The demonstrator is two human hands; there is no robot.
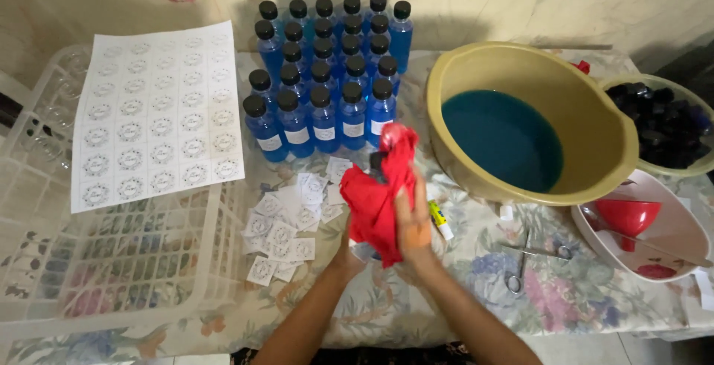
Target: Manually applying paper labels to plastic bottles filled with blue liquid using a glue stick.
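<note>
Two hands meet low in the middle of the view, both wrapped in a red cloth that is bunched and crumpled, bright red, with a paler pinkish patch at its top. The right hand is closed over the cloth's right side, fingers curled into the fabric; the left hand is mostly hidden under the cloth, gripping it from below. A dark cap pokes out of the folds, so something capped sits inside the cloth, body hidden. Cloth and hands hover just above the flowered surface, in front of the rows of blue bottles with black caps, the front ones bearing white labels. Cut-out labels lie scattered on the surface just left of the hands. A full label sheet rests on a clear plastic basket at far left. Right of the cloth stands a tan basin with blue liquid in it, near but apart. Behind it, a bowl of black caps. A white tray holds a red funnel. Scissors lie on the surface near the tray, and a small glue stick lies just beside the right hand.
</note>
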